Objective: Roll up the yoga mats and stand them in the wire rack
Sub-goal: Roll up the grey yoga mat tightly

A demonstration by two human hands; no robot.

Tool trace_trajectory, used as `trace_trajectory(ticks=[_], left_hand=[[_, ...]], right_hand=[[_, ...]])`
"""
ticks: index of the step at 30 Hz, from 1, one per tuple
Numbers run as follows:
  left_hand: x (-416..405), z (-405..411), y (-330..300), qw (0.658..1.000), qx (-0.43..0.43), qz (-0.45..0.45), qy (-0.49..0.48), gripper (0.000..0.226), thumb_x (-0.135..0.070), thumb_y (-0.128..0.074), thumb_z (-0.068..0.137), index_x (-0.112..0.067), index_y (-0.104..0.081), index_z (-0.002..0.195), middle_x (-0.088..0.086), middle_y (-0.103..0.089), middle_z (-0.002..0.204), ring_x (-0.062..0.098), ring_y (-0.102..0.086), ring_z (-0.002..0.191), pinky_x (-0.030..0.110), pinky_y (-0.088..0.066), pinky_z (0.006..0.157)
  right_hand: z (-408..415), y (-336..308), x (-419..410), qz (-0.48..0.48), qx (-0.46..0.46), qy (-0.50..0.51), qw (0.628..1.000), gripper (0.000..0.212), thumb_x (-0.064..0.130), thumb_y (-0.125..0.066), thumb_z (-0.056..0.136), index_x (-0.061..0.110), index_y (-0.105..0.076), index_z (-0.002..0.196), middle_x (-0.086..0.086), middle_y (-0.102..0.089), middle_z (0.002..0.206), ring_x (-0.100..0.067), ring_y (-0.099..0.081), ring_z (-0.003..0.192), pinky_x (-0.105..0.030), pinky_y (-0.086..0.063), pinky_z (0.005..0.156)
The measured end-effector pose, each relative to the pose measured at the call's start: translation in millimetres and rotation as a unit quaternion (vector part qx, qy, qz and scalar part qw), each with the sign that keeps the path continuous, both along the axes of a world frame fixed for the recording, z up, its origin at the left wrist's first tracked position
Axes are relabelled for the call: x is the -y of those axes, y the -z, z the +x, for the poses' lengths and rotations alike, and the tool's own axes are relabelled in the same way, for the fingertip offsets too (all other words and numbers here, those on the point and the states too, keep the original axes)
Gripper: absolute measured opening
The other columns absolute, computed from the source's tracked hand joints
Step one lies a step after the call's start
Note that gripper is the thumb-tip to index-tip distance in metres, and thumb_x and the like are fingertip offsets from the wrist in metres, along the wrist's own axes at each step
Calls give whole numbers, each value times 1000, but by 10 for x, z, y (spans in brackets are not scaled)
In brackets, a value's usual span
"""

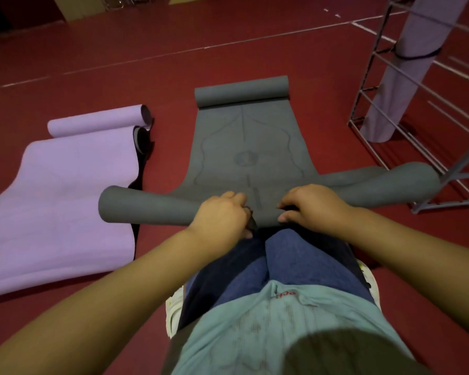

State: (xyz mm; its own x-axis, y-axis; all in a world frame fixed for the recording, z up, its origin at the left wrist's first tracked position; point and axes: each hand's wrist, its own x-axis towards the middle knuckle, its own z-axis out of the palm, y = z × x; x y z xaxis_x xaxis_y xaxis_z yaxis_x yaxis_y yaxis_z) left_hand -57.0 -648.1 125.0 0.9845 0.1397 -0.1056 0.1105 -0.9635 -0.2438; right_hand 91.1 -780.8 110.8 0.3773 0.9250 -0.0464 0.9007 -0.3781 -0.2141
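Three yoga mats show on the dark red floor, all of smooth, matte foam. Nearest the person's knees lies the grey mat, its near end wound into a thick tube and its far end curled into a smaller roll; the flat stretch between carries faint printed lines and a round emblem. Both hands sit on the near tube: the left hand and the right hand each have their fingers curled over the roll, gripping it at the middle. Left of the grey mat, a lilac mat lies mostly open, dark on its underside, with one far end rolled. Right of the grey mat stands one wire rack of thin pale metal bars, and inside it a rolled lilac mat stands upright, bound by a dark strap.
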Motion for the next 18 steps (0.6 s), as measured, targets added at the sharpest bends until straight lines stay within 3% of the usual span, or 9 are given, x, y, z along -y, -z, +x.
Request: trace_trajectory(ticks=[4,9,12,14,18], left_hand=[[-69,40,24,1000,-4,-14,-19,35,-38,-54,92,-17,-58,119,3,-52,119,24,-49,113,35,-43,79],[-208,201,-44,997,-31,-70,-6,32,-34,-58,89,-20,-63,118,6,-58,116,28,-56,107,30,-36,73],[-308,258,-94,991,-54,-120,-7,37,-33,-62,87,-24,-64,122,5,-62,119,28,-56,109,31,-43,81],[-347,306,-133,986,-75,-149,-10,36,-32,-65,85,-24,-65,121,4,-64,121,27,-56,111,32,-46,86],[-403,403,-180,977,-114,-176,-26,36,-33,-68,84,-24,-66,119,-1,-65,121,23,-57,110,31,-45,89]], right_hand=[[46,-9,-50,-17,-40,18,999,36,42,-65,85,23,-68,115,-2,-66,116,-23,-59,109,-30,-44,84],[79,-23,-77,-9,-90,6,996,32,32,-62,90,14,-68,115,-8,-62,115,-25,-56,109,-24,-35,82],[86,34,-62,9,-45,13,999,33,38,-56,92,25,-65,122,-4,-50,118,-24,-43,115,-27,-30,88],[57,39,-34,17,10,22,1000,32,41,-56,92,30,-65,121,-2,-51,114,-23,-44,113,-30,-27,83],[11,58,57,158,128,-44,978,16,29,-73,69,21,-76,83,0,-63,75,-24,-62,68,-28,-40,62]])
